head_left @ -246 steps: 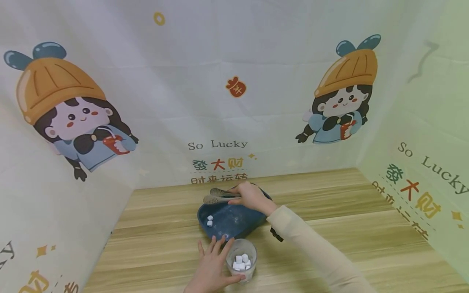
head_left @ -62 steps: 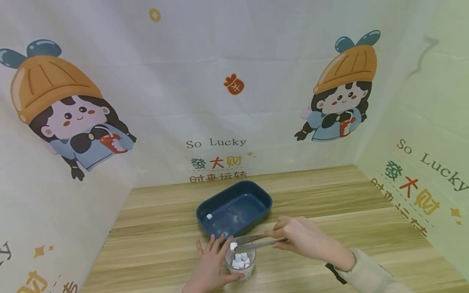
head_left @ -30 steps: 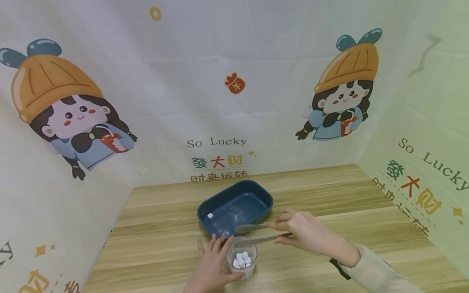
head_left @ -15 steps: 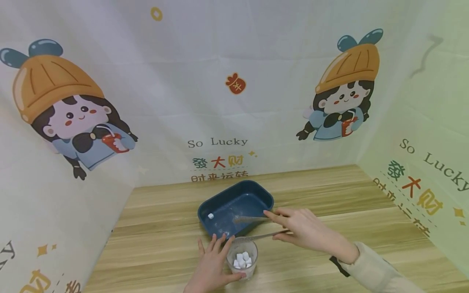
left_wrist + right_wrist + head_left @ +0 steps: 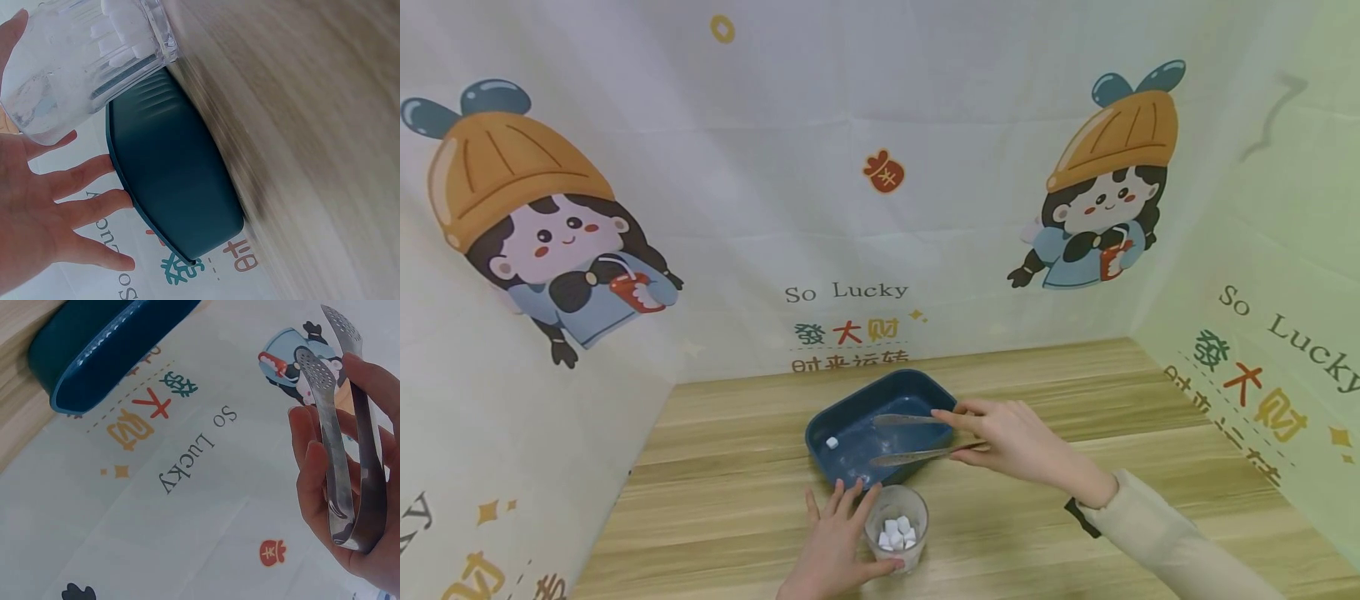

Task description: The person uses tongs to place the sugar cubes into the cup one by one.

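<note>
My left hand (image 5: 835, 542) holds a clear glass (image 5: 895, 504) between thumb and index finger. Its other fingers spread toward the near rim of a dark blue tray (image 5: 859, 457). Inside the glass lie several white cubes (image 5: 897, 532). One more white cube (image 5: 832, 443) sits at the tray's left end. My right hand (image 5: 1018, 442) grips metal tongs (image 5: 913, 456) with perforated tips. They reach over the tray from the right, arms spread apart and nothing between them. In the right wrist view the tongs (image 5: 337, 469) lie between thumb and fingers.
A wood-grain table (image 5: 715, 475) carries the tray and the glass, which stand close together. White printed cloth (image 5: 955, 250) walls in the back and both sides. A black strap (image 5: 1082, 518) shows at my right wrist.
The cube the tongs pinched over the glass has left them, and they have spread and moved back over the tray. One cube lies in the tray where two lay earlier. My left hand stays put.
</note>
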Tool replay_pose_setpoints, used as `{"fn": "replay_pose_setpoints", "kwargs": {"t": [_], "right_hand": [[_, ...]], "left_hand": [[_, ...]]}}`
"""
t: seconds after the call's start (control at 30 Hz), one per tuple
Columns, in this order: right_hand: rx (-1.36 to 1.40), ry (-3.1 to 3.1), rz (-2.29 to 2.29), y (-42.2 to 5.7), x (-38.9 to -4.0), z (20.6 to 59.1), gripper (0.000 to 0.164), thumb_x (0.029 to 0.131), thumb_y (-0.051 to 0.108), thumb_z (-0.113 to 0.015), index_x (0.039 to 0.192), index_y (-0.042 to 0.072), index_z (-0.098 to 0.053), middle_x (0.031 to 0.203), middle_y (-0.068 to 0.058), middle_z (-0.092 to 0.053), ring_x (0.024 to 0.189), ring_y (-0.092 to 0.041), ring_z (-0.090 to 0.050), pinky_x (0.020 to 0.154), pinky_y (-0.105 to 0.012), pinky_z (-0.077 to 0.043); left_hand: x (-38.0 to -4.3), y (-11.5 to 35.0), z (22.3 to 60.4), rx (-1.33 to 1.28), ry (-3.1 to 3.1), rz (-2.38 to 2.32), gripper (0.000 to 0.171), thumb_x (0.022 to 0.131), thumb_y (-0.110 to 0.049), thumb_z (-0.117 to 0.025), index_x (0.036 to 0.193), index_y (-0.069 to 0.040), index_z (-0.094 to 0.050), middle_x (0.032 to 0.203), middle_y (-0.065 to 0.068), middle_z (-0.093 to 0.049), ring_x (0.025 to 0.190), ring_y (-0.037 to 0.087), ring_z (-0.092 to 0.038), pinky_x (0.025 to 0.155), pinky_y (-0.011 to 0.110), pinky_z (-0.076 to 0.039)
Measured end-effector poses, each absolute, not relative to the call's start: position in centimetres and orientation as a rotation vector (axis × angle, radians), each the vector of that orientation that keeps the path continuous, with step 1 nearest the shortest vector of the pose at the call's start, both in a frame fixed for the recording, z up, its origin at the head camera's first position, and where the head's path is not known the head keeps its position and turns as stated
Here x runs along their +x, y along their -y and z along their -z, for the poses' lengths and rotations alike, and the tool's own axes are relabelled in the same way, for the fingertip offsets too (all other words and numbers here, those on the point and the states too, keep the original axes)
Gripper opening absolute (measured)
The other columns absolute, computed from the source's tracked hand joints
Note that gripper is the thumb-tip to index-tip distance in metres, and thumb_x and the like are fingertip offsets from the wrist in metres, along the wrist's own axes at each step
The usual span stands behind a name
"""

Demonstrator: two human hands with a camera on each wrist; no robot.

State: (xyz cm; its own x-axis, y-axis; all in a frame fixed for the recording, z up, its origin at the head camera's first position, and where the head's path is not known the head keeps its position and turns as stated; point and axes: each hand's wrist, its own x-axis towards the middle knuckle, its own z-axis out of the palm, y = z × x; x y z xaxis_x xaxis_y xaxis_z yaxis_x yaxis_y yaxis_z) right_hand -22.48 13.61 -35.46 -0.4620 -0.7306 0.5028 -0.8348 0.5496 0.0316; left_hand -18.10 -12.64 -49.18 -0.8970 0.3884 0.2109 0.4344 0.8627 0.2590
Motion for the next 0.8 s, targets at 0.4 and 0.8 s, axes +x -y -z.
{"fn": "replay_pose_setpoints", "kwargs": {"t": [0.4,0.8], "right_hand": [[1.174,2.425,-0.295,-11.9,-25.8,35.0,0.049,0.076,0.031,-0.069,0.118,0.009,-0.059,0.091,-0.001,-0.063,0.050,0.002,-0.044,0.043,-0.011,-0.029],[1.062,2.587,-0.300,-10.2,-28.6,35.4,0.048,0.080,0.037,-0.064,0.120,0.012,-0.057,0.091,-0.002,-0.062,0.056,-0.004,-0.049,0.045,-0.015,-0.033]], "left_hand": [[-18.1,12.6,49.1,-0.644,2.873,0.441,0.095,0.062,-0.071,-0.058,0.136,-0.015,-0.037,0.134,0.020,-0.042,0.121,0.050,-0.037,0.088,0.076,-0.016],[-18.2,12.5,49.1,-0.646,2.853,0.414,0.094,0.062,-0.071,-0.059,0.134,-0.014,-0.039,0.132,0.021,-0.044,0.119,0.050,-0.038,0.088,0.075,-0.018]]}}
